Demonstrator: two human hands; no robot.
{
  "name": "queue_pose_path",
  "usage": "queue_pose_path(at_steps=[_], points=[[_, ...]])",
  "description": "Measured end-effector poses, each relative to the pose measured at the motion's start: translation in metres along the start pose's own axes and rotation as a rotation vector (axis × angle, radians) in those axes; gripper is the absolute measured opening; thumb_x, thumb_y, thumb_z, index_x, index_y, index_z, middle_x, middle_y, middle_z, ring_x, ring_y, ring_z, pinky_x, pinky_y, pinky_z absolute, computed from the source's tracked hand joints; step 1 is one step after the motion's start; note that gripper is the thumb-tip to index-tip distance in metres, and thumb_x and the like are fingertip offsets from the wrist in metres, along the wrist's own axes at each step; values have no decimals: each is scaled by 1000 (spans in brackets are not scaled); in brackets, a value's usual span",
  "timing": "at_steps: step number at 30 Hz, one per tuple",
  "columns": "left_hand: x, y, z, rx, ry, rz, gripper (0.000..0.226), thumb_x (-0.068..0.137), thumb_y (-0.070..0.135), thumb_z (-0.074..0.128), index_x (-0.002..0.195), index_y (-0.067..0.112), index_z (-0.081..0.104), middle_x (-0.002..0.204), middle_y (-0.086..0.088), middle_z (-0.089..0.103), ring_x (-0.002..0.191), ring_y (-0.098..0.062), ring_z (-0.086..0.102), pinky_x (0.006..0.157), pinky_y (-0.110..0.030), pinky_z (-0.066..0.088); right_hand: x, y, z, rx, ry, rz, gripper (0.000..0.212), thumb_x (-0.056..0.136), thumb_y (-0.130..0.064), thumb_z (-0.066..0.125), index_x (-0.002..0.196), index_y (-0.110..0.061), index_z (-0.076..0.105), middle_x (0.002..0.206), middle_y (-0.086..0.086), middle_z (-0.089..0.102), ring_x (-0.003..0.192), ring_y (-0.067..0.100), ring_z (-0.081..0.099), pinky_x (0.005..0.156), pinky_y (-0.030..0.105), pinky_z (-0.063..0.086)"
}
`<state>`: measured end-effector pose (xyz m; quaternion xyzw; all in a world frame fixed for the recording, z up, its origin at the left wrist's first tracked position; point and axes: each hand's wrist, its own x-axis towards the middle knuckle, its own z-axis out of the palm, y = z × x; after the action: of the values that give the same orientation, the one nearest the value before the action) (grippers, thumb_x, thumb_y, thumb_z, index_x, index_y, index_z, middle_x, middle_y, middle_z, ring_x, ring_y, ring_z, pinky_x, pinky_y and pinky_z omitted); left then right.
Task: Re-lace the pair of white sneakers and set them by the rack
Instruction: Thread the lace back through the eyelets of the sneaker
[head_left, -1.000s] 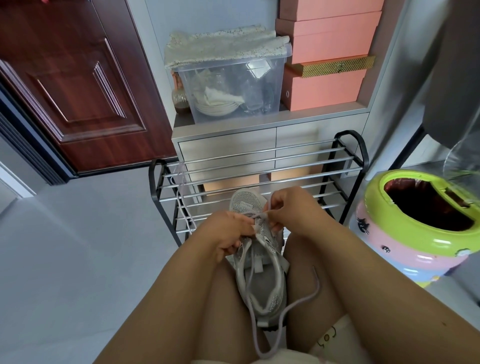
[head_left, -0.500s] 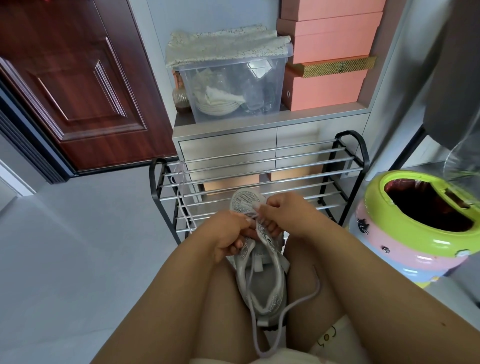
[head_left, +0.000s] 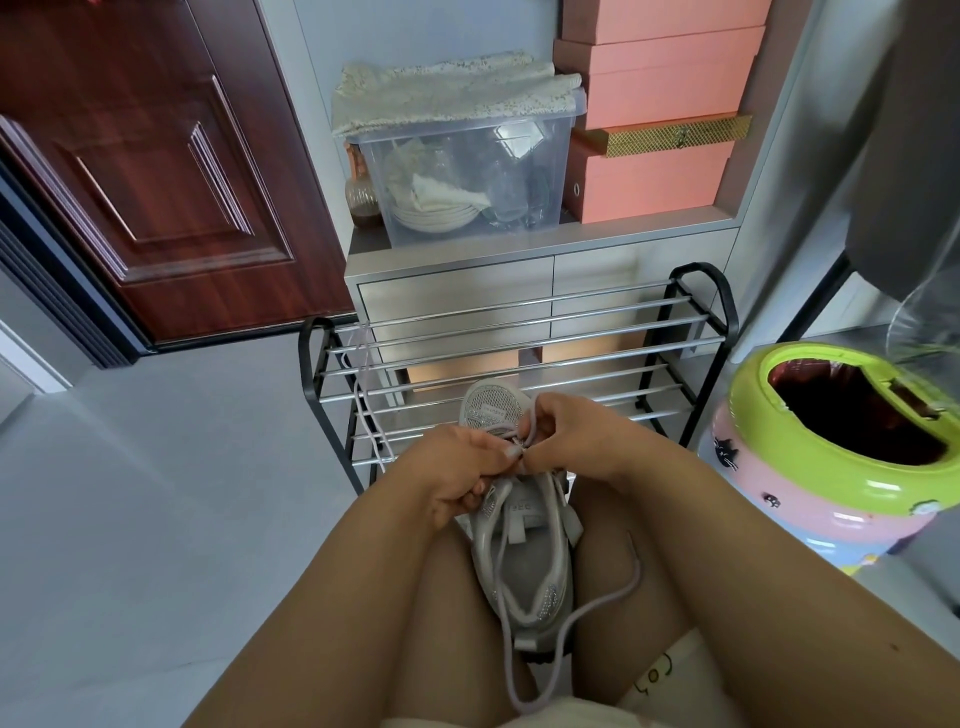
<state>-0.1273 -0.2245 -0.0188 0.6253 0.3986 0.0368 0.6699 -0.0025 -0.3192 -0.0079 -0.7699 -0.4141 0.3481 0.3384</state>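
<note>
Both forearms are converging from the lower corners toward the centre. The white sneaker is lying between the person's thighs, directly below the hands, toe pointing away. The left hand is gripping the sneaker's left eyelet edge, fingers curled. The right hand is pinching the lace at the front eyelets, fingertips meeting those of the left hand. The lace's free end is trailing back over the right thigh. Just beyond the hands, the shoe rack is standing with its bars bare; a second lace is hanging over its left end. Left of the hands, open floor is extending to the door. Right of the hands, a green-rimmed bin is standing close to the rack.
</note>
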Motion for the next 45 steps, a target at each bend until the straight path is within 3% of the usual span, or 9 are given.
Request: queue_pose_path(at_steps=[7,15,21,28,31,33,36,40,45], points=[[-2,1,3,113,50,61,21,92,10,60,72,11,62,62,-2,62,33,-4,33,34,-13,26,-1,-1,0,97,-30,-4,24,68,-2,73,82,-15,59,73,1,62,66,14,57,63,28,48],[-13,13,-9,174,-40,52,23,96,7,53,74,7,59,45,7,55,31,0,36,33,-12,28,0,2,-2,146,-24,30,23,70,5,64,89,-7,56,70,4,55,58,14,51,53,24,44],[-24,28,-39,-175,-126,128,15,95,4,48,85,3,58,67,-2,56,38,-2,38,35,-13,30,1,2,-2,181,-16,53,26,73,8,62,91,-10,57,72,3,53,58,15,50,52,25,44],[-15,16,-25,-592,-72,242,16,99,6,39,93,0,52,99,-22,68,94,-29,69,84,-37,57,4,0,3,175,-2,38,27,69,10,62,81,-13,54,69,3,50,60,17,47,58,32,40],[-13,15,-22,-768,-85,262,33,102,11,33,76,4,52,68,-13,66,69,-24,70,77,-43,59,3,2,2,177,16,39,31,68,9,64,88,-13,54,70,1,52,59,14,48,56,28,41],[-13,19,-30,-809,-22,260,33,102,11,34,71,10,46,51,-2,48,42,-12,49,48,-28,54,2,3,0,189,19,41,36,68,10,64,96,-11,55,71,-1,52,58,11,48,52,22,40],[-14,27,-43,-456,185,216,29,99,9,38,72,13,44,46,3,35,34,-7,27,36,-14,23,1,3,0,177,17,41,38,68,8,67,100,-11,55,72,0,52,59,12,49,52,23,41],[-17,21,-37,568,307,257,17,93,23,55,79,19,62,64,2,55,55,-13,48,52,-22,37,3,4,0,146,20,36,41,68,5,68,102,-13,54,75,0,52,63,14,51,59,28,45],[-10,9,-12,911,168,366,13,85,37,66,81,26,67,73,8,62,68,-9,57,61,-23,43,4,4,1,127,30,24,45,64,1,72,102,-15,55,79,1,55,71,16,54,69,33,47]])
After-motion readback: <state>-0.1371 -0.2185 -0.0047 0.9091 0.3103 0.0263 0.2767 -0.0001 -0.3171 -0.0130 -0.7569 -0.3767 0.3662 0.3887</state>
